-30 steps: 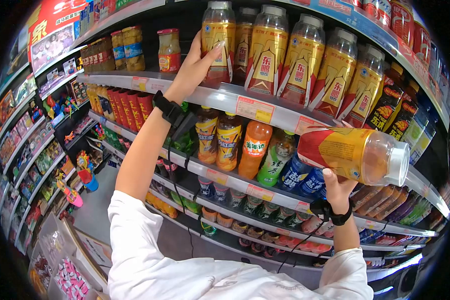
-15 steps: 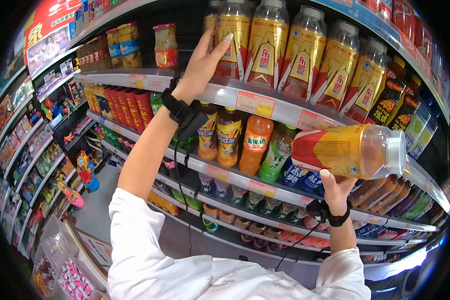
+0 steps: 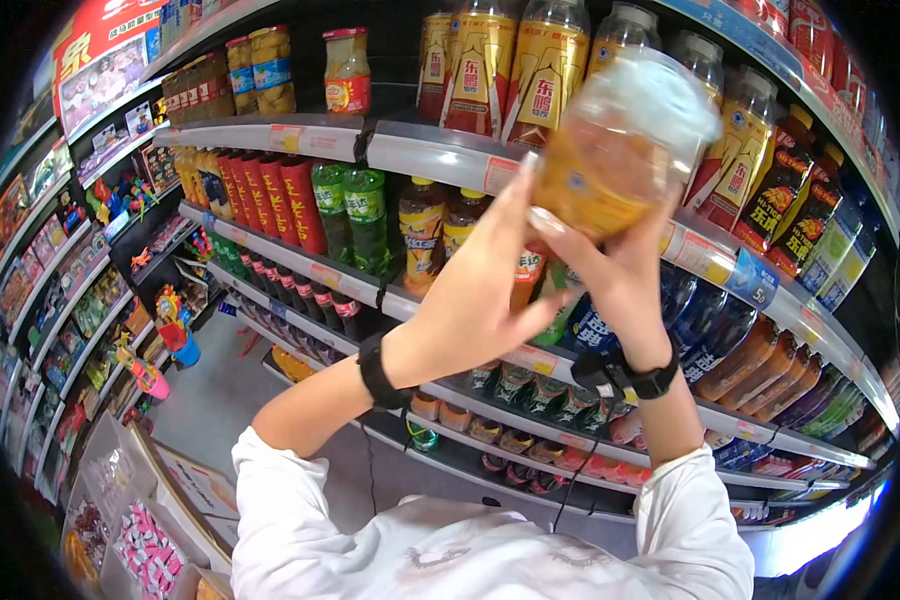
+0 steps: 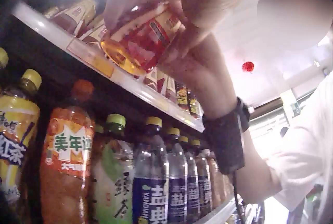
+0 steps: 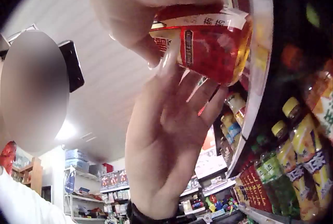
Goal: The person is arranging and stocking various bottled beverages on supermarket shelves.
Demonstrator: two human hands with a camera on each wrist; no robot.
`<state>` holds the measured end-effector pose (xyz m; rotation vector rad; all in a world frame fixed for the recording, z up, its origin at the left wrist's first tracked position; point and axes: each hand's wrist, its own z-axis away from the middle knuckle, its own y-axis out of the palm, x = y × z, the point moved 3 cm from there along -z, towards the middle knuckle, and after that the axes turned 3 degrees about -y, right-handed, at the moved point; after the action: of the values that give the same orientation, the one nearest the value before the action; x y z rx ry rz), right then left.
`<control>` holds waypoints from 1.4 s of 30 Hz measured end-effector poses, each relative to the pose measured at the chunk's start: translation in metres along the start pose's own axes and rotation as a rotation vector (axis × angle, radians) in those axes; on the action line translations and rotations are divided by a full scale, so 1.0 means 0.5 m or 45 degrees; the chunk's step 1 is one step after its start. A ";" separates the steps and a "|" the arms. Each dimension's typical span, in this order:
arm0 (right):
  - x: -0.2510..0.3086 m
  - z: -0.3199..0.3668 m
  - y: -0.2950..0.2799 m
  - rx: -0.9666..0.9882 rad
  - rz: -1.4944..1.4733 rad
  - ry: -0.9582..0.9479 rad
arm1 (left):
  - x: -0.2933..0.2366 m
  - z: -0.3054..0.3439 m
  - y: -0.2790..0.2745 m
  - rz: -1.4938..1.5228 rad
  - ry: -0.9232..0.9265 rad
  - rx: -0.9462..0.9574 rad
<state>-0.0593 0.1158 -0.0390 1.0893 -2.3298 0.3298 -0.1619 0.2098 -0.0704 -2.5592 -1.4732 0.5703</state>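
Note:
A gold-and-red bottle [image 3: 610,165] with a pale cap, blurred, is tilted in front of the top shelf, cap towards the upper right. My right hand [image 3: 630,285] grips it from below and the right. With fingers extended and thumb spread, my left hand [image 3: 470,290] is at the bottle's left side. In the right wrist view, the left palm [image 5: 166,140] faces the bottle [image 5: 208,47], its fingers reaching behind it; exact contact is hidden. The left wrist view shows the bottle's red lower part [image 4: 145,41] between the hands. Similar bottles [image 3: 478,75] stand upright on the shelf.
The top shelf's rail [image 3: 420,160] runs below the upright bottles. Glass jars [image 3: 347,75] stand to their left. Lower shelves hold green bottles [image 3: 365,215] and other drinks. Candy trays [image 3: 150,550] are at lower left. Black cables hang from the wrists.
My left hand has left the upright bottles and moved down and right to the held bottle. My right hand has brought that bottle up and left, turning its cap upward.

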 end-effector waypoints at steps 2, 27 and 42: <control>-0.028 -0.016 0.048 0.093 0.101 -0.140 | 0.038 0.010 -0.007 -0.058 -0.089 -0.077; -0.052 -0.066 -0.008 0.377 0.901 -0.652 | 0.348 -0.164 -0.169 0.361 -0.286 -0.334; -0.062 -0.063 0.003 0.295 0.813 -0.653 | 0.322 -0.213 -0.200 0.150 -0.503 0.057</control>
<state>-0.0325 0.1499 -0.0306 0.5250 -3.1409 0.6244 -0.1287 0.4065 0.0162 -2.6158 -1.3950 1.1681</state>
